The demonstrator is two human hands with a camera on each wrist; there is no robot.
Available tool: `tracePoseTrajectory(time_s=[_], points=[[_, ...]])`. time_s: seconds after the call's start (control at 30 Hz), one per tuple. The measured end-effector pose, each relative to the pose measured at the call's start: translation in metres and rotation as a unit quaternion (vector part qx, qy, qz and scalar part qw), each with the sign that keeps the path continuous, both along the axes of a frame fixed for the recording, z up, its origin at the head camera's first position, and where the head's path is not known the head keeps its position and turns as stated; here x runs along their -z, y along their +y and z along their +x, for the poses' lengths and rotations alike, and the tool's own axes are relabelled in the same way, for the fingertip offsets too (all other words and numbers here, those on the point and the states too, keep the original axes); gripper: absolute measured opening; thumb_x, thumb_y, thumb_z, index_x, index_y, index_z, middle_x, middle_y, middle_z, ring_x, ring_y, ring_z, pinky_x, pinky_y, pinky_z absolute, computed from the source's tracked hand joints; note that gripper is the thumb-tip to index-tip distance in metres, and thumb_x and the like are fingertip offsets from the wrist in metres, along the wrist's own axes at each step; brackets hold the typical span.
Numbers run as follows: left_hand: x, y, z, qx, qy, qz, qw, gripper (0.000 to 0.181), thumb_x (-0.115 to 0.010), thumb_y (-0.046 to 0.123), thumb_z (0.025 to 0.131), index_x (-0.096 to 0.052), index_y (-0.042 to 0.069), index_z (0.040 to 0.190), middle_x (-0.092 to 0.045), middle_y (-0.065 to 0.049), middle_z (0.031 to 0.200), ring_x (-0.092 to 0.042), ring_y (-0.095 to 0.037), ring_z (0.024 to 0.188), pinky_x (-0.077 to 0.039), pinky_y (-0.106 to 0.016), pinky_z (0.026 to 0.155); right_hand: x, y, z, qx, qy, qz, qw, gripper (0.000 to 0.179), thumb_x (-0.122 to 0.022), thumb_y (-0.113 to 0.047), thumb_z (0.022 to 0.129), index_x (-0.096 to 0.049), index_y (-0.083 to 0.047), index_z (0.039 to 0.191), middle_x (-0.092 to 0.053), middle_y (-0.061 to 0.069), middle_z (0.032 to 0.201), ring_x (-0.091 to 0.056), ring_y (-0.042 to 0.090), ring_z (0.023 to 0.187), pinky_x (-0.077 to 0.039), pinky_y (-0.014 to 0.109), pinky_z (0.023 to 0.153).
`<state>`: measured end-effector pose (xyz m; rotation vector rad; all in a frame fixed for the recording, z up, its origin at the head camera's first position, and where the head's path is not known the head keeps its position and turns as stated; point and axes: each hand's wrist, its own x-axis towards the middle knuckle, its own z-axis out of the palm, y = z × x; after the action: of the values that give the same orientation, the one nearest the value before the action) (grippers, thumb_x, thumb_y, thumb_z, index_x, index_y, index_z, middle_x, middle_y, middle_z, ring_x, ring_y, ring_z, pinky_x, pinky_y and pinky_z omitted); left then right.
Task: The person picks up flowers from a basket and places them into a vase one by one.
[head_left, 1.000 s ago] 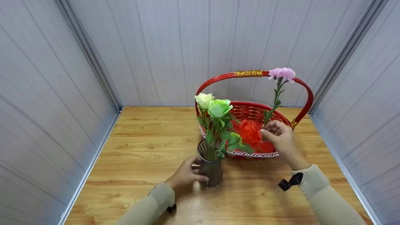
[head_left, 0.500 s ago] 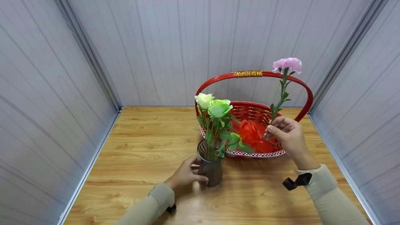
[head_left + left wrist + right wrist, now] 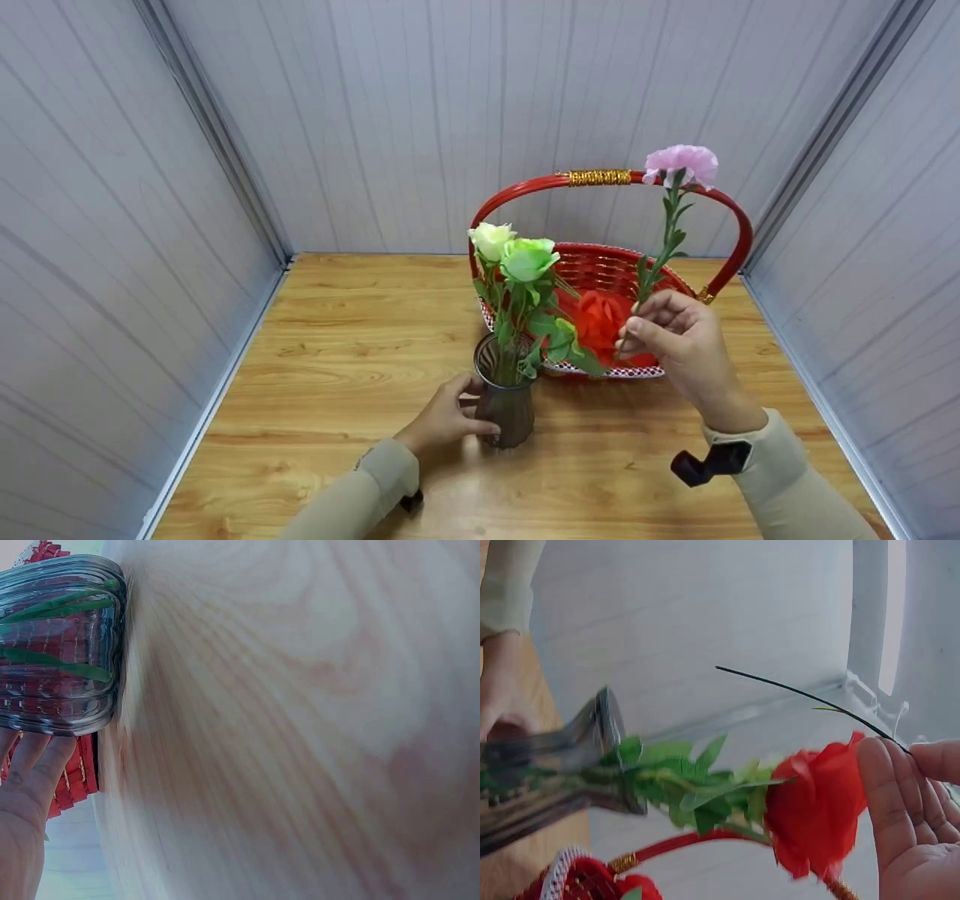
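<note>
The stem (image 3: pixel 802 692) of the pink flower (image 3: pixel 682 165) is pinched between the thumb and curled fingers of the right hand (image 3: pixel 679 341), with little gap left between them. The flower is held nearly upright, its head leaning a little to the right, before the right part of the basket (image 3: pixel 592 262). In the right wrist view, the bare end of the stem is seen projecting past the fingers.

The vase (image 3: pixel 504 416) is gripped at its side by the left hand (image 3: pixel 448 417), thumb and fingers parted widely about it, the far fingers partly hidden. It is stood upright on the worktop (image 3: pixel 337 337), in front of the basket and to its left; green stems are seen through its wall in the left wrist view. A white flower (image 3: pixel 492 241), a green flower (image 3: pixel 529 259) and leaves (image 3: pixel 564 341) are carried above its mouth.

A red flower (image 3: pixel 598 319) is seen against the basket, partly covered by leaves; whether it is set in the vase or the basket cannot be told. The basket's arched handle (image 3: pixel 510 193) is wrapped in gold at the top.
</note>
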<state>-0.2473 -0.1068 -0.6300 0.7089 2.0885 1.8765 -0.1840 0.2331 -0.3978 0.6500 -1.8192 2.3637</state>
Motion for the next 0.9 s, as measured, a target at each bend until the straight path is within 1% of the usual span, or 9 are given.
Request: tracePoseTrajectory(time_s=[0.1, 0.23, 0.3, 0.47, 0.6, 0.73, 0.9], points=[[-0.001, 0.000, 0.000, 0.001, 0.004, 0.000, 1.0000, 0.063, -0.098, 0.006, 0.079, -0.061, 0.004, 0.130, -0.062, -0.016, 0.135, -0.066, -0.038, 0.131, -0.062, -0.051, 0.110, -0.005, -0.010, 0.010, 0.000, 0.001, 0.003, 1.0000, 0.024, -0.060, 0.019, 0.099, -0.066, -0.004, 0.098, -0.079, 0.007, 0.084, -0.079, 0.017, 0.070, -0.071, 0.033, 0.069], [-0.001, 0.000, -0.001, 0.002, 0.007, -0.004, 1.0000, 0.064, -0.098, 0.009, 0.080, -0.061, 0.005, 0.132, -0.063, -0.014, 0.136, -0.066, -0.037, 0.131, -0.062, -0.053, 0.110, -0.009, -0.025, 0.020, -0.010, 0.012, 0.003, 0.9999, 0.026, -0.059, 0.021, 0.096, -0.066, -0.004, 0.096, -0.080, 0.008, 0.083, -0.079, 0.017, 0.068, -0.071, 0.036, 0.067], [0.000, 0.000, -0.001, 0.003, 0.005, -0.003, 1.0000, 0.064, -0.098, 0.010, 0.080, -0.061, 0.005, 0.132, -0.063, -0.014, 0.135, -0.066, -0.038, 0.131, -0.062, -0.054, 0.110, -0.010, -0.033, 0.026, -0.012, 0.010, 0.007, 0.9999, 0.024, -0.061, 0.021, 0.096, -0.065, -0.003, 0.096, -0.080, 0.008, 0.084, -0.079, 0.018, 0.068, -0.071, 0.037, 0.067], [-0.001, 0.000, 0.000, 0.004, -0.001, 0.001, 1.0000, 0.062, -0.098, 0.009, 0.080, -0.061, 0.004, 0.129, -0.063, -0.015, 0.135, -0.066, -0.040, 0.131, -0.062, -0.054, 0.109, -0.013, -0.054, 0.033, 0.016, -0.018, 0.030, 0.9993, 0.016, -0.067, 0.015, 0.097, -0.064, 0.000, 0.097, -0.079, 0.010, 0.082, -0.079, 0.019, 0.069, -0.071, 0.042, 0.067], [-0.001, 0.000, 0.000, 0.003, -0.002, -0.001, 1.0000, 0.063, -0.098, 0.009, 0.080, -0.061, 0.004, 0.130, -0.063, -0.015, 0.136, -0.066, -0.040, 0.132, -0.062, -0.053, 0.109, -0.011, -0.071, 0.030, 0.047, -0.038, 0.035, 0.9976, 0.014, -0.068, 0.014, 0.096, -0.062, 0.002, 0.099, -0.077, 0.011, 0.082, -0.079, 0.020, 0.071, -0.072, 0.044, 0.069], [-0.001, -0.001, 0.000, -0.002, -0.003, -0.005, 1.0000, 0.064, -0.098, 0.009, 0.080, -0.061, 0.005, 0.132, -0.063, -0.014, 0.136, -0.066, -0.039, 0.133, -0.061, -0.053, 0.111, -0.004, -0.086, 0.023, 0.071, -0.047, 0.031, 0.9958, 0.014, -0.068, 0.015, 0.096, -0.061, 0.004, 0.101, -0.077, 0.011, 0.083, -0.080, 0.019, 0.072, -0.072, 0.043, 0.071], [-0.002, 0.000, 0.000, -0.004, -0.001, -0.002, 1.0000, 0.062, -0.098, 0.007, 0.079, -0.061, 0.004, 0.128, -0.062, -0.015, 0.135, -0.066, -0.039, 0.133, -0.061, -0.053, 0.112, 0.007, -0.097, 0.013, 0.096, -0.044, 0.035, 0.9937, 0.012, -0.069, 0.013, 0.097, -0.061, 0.006, 0.104, -0.078, 0.011, 0.085, -0.079, 0.019, 0.072, -0.072, 0.042, 0.072]])
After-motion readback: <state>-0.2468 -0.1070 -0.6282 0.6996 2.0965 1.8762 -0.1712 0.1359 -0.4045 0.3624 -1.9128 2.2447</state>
